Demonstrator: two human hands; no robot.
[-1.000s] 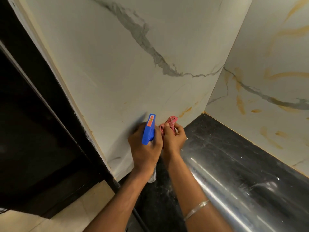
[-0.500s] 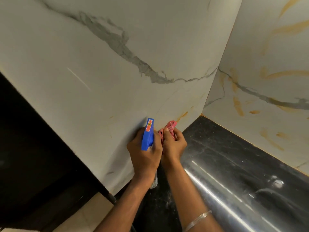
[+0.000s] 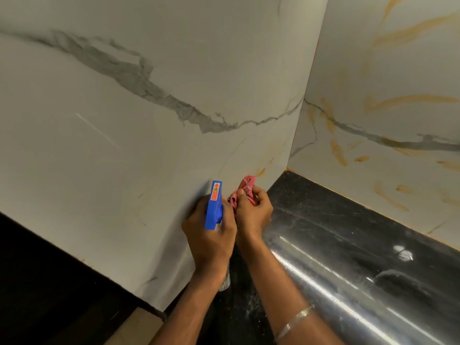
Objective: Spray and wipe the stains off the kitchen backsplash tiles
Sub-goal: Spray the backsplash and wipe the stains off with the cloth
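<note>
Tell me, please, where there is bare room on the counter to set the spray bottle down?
The black counter lies bare from the right hand across to the stained right wall. It is crowded at the left wall, where the left hand grips the spray bottle and the right hand pinches the red cloth.

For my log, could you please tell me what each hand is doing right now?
Left hand: grips the spray bottle.
Right hand: grips the pink cloth.

- A glossy black countertop (image 3: 348, 232) runs into the corner and meets the white veined backsplash tiles (image 3: 174, 70) on two sides.
- Pale specks (image 3: 249, 312) lie scattered on its near part.
</note>
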